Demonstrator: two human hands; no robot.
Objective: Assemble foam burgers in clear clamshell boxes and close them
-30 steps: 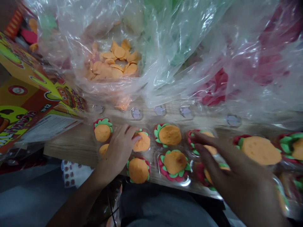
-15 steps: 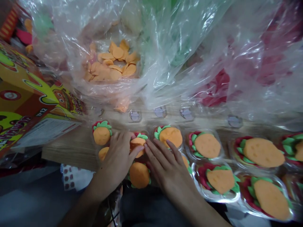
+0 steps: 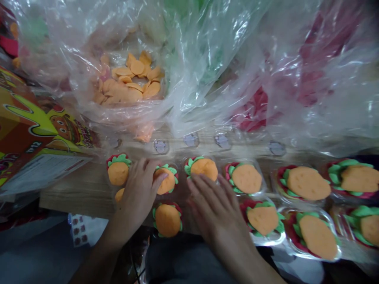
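My left hand (image 3: pixel 140 191) is open over the left end of two rows of small burger-like stacks in clear plastic trays. Its thumb rests at the edge of one stack (image 3: pixel 166 182), which has an orange round piece over green frilly leaves and a red layer. Fingers stretched out, my right hand (image 3: pixel 214 203) lies open with its fingertips at the lower edge of another orange-topped stack (image 3: pixel 204 169). Between my wrists sits a further stack (image 3: pixel 167 220). Part of an orange piece (image 3: pixel 119 195) shows beside my left hand.
Behind the rows, clear plastic bags hold loose orange discs (image 3: pixel 137 67), green pieces and red pieces (image 3: pixel 254 110). A printed carton (image 3: pixel 32 126) stands at left. Small lidded-looking cups or stickers (image 3: pixel 161 146) line the wooden table (image 3: pixel 77 197). More filled trays (image 3: pixel 309 183) extend right.
My right hand has moved away from the stack under my left thumb, toward the one to its right. That stack's orange piece now lies flatter. The whole view has shifted a little.
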